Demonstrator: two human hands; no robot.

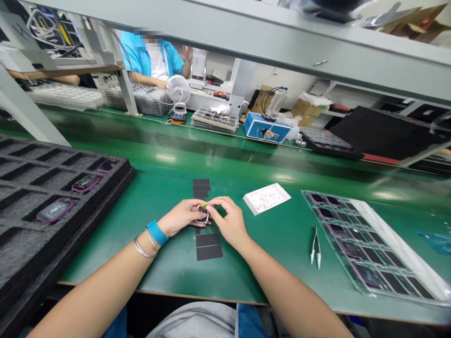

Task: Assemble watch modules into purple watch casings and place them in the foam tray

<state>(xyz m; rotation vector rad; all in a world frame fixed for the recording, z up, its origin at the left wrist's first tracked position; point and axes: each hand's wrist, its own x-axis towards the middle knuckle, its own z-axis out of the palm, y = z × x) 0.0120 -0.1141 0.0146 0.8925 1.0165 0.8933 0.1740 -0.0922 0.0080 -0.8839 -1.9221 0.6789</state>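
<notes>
My left hand (183, 217) grips a small watch case (202, 218) with a pinkish-purple frame, held just above the bench with its inner side facing up. A thin yellow strip (204, 204) sticks out at the top of the case. My right hand (230, 220) pinches at that strip, its thumb and forefinger close against the case. Fingers hide part of the case. Several black rectangular sheets (208, 240) lie in a column on the green bench, behind and in front of my hands.
A black foam tray (121, 176) at left holds purple-framed watch cases (56, 210). To the right are a white box (251, 206) with tiny dark parts, tweezers (316, 249), and a clear plastic tray (347, 267) of dark pieces. Across the bench a person in blue (172, 56) sits behind a fan (178, 89).
</notes>
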